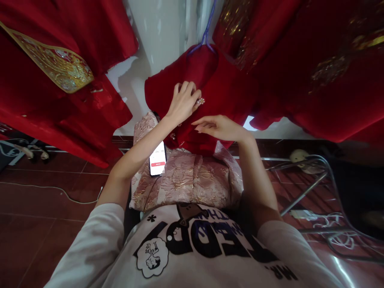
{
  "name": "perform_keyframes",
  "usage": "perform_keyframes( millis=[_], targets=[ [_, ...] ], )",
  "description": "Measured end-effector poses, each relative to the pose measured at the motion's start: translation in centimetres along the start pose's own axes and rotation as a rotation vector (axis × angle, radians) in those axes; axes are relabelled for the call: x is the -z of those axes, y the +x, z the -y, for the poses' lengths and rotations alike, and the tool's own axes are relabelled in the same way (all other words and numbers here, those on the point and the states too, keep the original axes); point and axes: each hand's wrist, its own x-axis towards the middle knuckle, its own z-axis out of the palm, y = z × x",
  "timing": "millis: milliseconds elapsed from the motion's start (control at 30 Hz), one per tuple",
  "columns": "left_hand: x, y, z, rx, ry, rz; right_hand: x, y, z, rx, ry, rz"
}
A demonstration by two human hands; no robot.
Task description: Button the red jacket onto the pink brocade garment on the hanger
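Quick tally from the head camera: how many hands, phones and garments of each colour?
Hands: 2 (left hand, right hand)
Phone: 1
Pink brocade garment: 1
Red garments: at least 3 (left, centre, right)
Total: at least 7

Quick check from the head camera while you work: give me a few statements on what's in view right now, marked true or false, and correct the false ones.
1. The left hand rests on the red garment beside a jewelled clasp. True.
2. The right hand grips the phone. False: it holds nothing, and the phone lies on pink-and-gold brocade.
3. The phone's screen is dark. False: it is lit and shows a red bar.
4. Gold-embroidered red robes hang nearby. True.
5. The floor is wooden planks. False: it is reddish-brown floor tiles.
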Motion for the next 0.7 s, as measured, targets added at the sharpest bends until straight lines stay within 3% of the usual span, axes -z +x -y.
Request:
perform_keyframes(
  millis=[167,333,467,633,700],
  targets=[
    [0.9,1.0,0.6,-0.048,0.058,0.103,0.2,-0.1,0.2,-0.003,-0.005,-0.002],
    [1.3,1.5,0.4,-0.043,0.043,0.092,0.1,-0.1,0.0,-0.008,0.016,0.002],
    [1.3,1.6,0.5,-0.055,0.087,0.15,0.0,0.0,-0.2,-0.004,0.017,-0.002],
    [1.7,1.6,0.4,0.018,-0.134,0.133,0.0,0.0,0.3,-0.001,0.016,-0.009],
    [2.3,1.7,-0.2,0.025,-0.185,0.147,0.0,-0.2,0.9,0.025,0.019,-0.074]
  ],
)
